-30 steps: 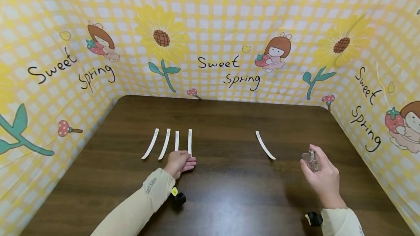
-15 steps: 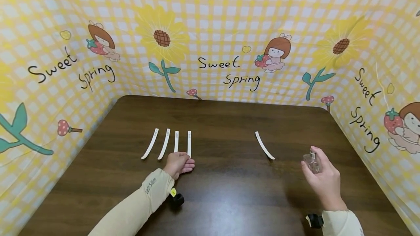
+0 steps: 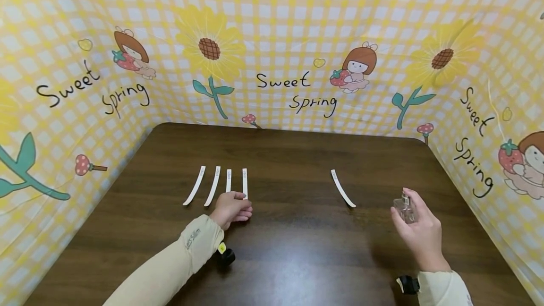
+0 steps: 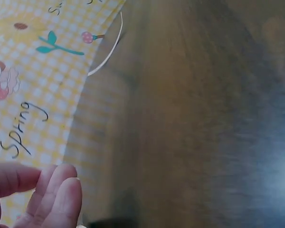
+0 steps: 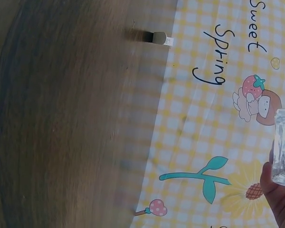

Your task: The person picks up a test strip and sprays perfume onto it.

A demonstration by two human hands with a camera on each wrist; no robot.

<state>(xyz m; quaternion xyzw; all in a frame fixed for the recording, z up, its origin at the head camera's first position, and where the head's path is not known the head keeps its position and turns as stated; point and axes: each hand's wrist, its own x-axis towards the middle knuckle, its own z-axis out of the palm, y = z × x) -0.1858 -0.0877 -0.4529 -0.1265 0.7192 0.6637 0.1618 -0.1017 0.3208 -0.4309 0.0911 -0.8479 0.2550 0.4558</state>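
Note:
Several white perfume test strips lie in a row on the left half of the table, the leftmost strip [image 3: 194, 187] bowed sideways. My left hand [image 3: 231, 209] is at the near end of the row's rightmost strip [image 3: 244, 183], thumb and finger together over it; the pinch point is hidden. In the left wrist view these fingertips [image 4: 69, 194] meet low at the left. My right hand [image 3: 420, 235] holds a clear glass perfume bottle [image 3: 403, 209] above the table's right side, a finger on its spray top. One separate strip [image 3: 342, 189] lies between the hands.
A dark wooden table [image 3: 293, 240] spans the view. Behind it and along both sides hangs a yellow checked cloth [image 3: 272, 46] printed with flowers. Black wrist cameras sit under the left wrist [image 3: 226, 256] and beside the right wrist [image 3: 408, 285].
The left hand shifts slightly left, dips, then rises a little. The row's rightmost strip shifts slightly left. The right hand keeps the bottle almost still.

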